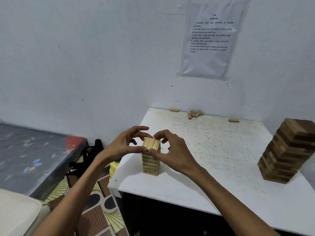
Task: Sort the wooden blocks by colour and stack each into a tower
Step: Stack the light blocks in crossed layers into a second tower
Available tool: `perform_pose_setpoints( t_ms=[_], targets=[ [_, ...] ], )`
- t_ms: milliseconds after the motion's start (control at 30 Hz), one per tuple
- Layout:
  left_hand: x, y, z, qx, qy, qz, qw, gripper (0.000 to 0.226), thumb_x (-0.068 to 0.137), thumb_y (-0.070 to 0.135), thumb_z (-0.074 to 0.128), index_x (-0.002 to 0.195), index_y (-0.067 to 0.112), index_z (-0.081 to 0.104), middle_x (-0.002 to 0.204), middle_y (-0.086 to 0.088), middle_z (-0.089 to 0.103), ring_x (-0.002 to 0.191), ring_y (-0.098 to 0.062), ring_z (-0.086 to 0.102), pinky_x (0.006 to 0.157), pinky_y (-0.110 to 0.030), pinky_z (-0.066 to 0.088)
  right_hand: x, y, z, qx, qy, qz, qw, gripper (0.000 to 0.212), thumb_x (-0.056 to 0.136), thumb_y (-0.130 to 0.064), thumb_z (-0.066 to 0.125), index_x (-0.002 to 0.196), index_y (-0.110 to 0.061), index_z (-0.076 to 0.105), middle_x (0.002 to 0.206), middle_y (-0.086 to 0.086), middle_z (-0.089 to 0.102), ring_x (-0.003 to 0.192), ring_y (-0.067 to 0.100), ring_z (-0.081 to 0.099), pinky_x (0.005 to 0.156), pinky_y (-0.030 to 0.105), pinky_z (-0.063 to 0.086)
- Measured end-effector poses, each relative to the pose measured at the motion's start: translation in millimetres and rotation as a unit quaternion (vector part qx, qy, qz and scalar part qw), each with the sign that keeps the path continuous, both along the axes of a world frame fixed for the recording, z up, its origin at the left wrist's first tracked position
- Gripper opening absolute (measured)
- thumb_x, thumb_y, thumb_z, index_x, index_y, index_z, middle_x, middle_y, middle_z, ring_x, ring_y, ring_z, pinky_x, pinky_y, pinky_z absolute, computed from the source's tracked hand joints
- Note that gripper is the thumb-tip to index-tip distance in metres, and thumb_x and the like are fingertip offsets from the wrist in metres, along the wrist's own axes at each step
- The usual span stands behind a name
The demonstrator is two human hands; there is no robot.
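**Light tower (151, 165), centre of frame:** it is standing upright near the left front of the white tabletop (221, 150), its pale blocks showing printed numbers on their ends. Its top layer (151, 143), three pale blocks side by side, is sitting square on the stack.

**Your left hand (119, 147):** you are curling its fingers (136, 129) round the far left of the top layer, with the thumb pressing the near left corner, so you are pinching that layer.

**Your right hand (175, 150):** you are bending its fingers (162, 133) onto the far edge, with the thumb lying against the near right side. This hand is gripping the same layer.

**Dark tower (286, 150), right edge of frame:** it is standing tall on the same tabletop, well apart from the light tower. Its brown blocks are lying in crossed layers.

**Loose pale blocks, back of the tabletop by the wall:**
- A single block (174, 110) is lying flat.
- A small heap (195, 114) is lying jumbled.
- Another single block (233, 120) is lying to the right.

**Surroundings:**
- A printed sheet (211, 40) is hanging taped to the wall at upper right.
- A dark patterned mattress (34, 150) is lying at left.
- A patterned floor (95, 210) is showing below the mattress.
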State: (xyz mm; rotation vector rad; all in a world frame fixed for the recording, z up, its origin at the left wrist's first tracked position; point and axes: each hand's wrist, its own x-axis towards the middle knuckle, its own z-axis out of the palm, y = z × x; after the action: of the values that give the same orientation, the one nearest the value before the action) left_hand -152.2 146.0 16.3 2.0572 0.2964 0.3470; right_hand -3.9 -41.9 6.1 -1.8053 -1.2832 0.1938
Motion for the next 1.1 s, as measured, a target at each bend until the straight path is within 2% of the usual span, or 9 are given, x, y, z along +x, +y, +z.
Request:
perform_pose_setpoints(
  t_ms=[67,133,200,267,400,500,633,900,1100],
  targets=[
    [-1,-3,1,-0.001,-0.002,-0.005,1.0,0.072,0.084,0.04,0.075,0.148,0.024,0.047,0.137,0.004,0.067,0.125,-0.014,0.06,0.097,-0.036,0.046,0,0,-1,0.004,0.006,0.0,1.0,0.049,0.08,-0.054,0.079,0.12,-0.04,0.054,0.12,-0.025,0.06,0.109,0.002,0.055,0.084,0.029,0.049],
    [-3,-6,1,-0.018,-0.018,0.004,1.0,0.068,0.091,0.05,0.061,0.151,0.023,0.045,0.143,0.005,0.063,0.135,-0.016,0.055,0.105,-0.037,0.047,-1,-1,-1,0.016,0.021,-0.011,1.0,0.054,0.081,-0.058,0.077,0.126,-0.041,0.052,0.127,-0.026,0.058,0.114,0.001,0.055,0.089,0.032,0.051],
    [-5,-7,3,-0.019,-0.034,0.02,0.999,0.064,0.097,0.057,0.046,0.151,0.024,0.046,0.147,0.006,0.06,0.139,-0.017,0.052,0.11,-0.043,0.043,0,-4,1,0.033,0.03,-0.025,0.999,0.051,0.086,-0.058,0.073,0.129,-0.041,0.053,0.131,-0.026,0.057,0.118,0.0,0.054,0.094,0.035,0.052],
    [-5,-7,9,-0.008,-0.038,0.025,0.999,0.06,0.099,0.057,0.041,0.148,0.024,0.051,0.145,0.008,0.061,0.138,-0.016,0.053,0.113,-0.048,0.041,4,-8,5,0.045,0.021,-0.037,0.998,0.043,0.091,-0.054,0.069,0.129,-0.039,0.057,0.13,-0.025,0.06,0.118,0.0,0.056,0.097,0.04,0.053],
    [4,-7,29,0.042,-0.019,0.018,0.999,0.039,0.103,0.045,0.058,0.139,0.029,0.061,0.14,0.015,0.064,0.134,-0.006,0.056,0.115,-0.048,0.043,19,-21,11,0.042,-0.017,-0.057,0.997,0.036,0.095,-0.045,0.068,0.129,-0.036,0.061,0.127,-0.022,0.065,0.118,0.003,0.058,0.099,0.043,0.052],
    [17,-11,47,0.13,0.0,0.024,0.991,0.037,0.099,0.05,0.064,0.134,0.039,0.063,0.137,0.023,0.063,0.132,0.002,0.054,0.114,-0.042,0.042,35,-32,19,0.03,-0.053,-0.075,0.995,0.036,0.097,-0.036,0.067,0.132,-0.034,0.061,0.128,-0.02,0.065,0.118,0.007,0.059,0.1,0.042,0.051],
    [41,-23,76,0.21,0.023,0.028,0.977,0.039,0.098,0.045,0.067,0.136,0.034,0.063,0.135,0.023,0.063,0.125,0.008,0.056,0.111,-0.034,0.045,60,-48,28,-0.022,-0.098,-0.101,0.99,0.037,0.098,-0.035,0.065,0.134,-0.031,0.06,0.131,-0.014,0.065,0.121,0.013,0.058,0.099,0.033,0.045],
    [107,-78,95,0.267,0.083,0.034,0.96,0.055,0.097,0.044,0.068,0.144,0.02,0.054,0.141,0.006,0.061,0.126,-0.011,0.058,0.1,-0.027,0.045,108,-72,36,-0.092,-0.156,-0.136,0.974,0.045,0.099,-0.035,0.06,0.143,-0.028,0.055,0.141,-0.005,0.061,0.129,0.022,0.054,0.1,0.04,0.047],
    [157,-97,67,0.266,0.141,0.078,0.95,0.056,0.095,0.039,0.069,0.144,0.017,0.054,0.145,0.001,0.059,0.13,-0.019,0.056,0.109,-0.036,0.045,149,-69,35,-0.145,-0.152,-0.138,0.968,0.046,0.098,-0.036,0.06,0.142,-0.026,0.054,0.135,0.002,0.065,0.128,0.026,0.055,0.097,0.042,0.05]
  ],
)
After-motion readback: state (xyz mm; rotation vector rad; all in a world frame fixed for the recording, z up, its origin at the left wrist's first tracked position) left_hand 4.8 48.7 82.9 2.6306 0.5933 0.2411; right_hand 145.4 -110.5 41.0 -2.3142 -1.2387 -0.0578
